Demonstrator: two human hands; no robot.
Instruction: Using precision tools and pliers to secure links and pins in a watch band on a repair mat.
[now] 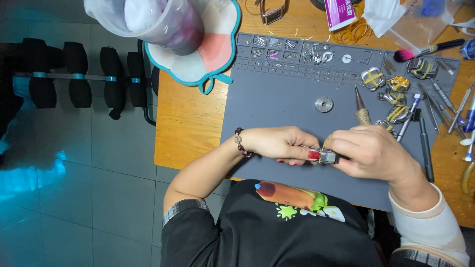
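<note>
Small metal watch case (327, 156) pinched between left hand (277, 143) and right hand (368, 151), steadied low over grey work mat (277, 104). Banded spare cases (391, 94) parked just beyond right-hand grip, within reach on bench (188, 123).

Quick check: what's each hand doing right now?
Left hand: closed on the small metal part.
Right hand: closed on the same part, yellow band around it.

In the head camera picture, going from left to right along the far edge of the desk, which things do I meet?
Clear plastic cup → pink pad with teal rim → purple packet → pile of rubber bands → clear plastic bag → brush with pink bristles.
</note>
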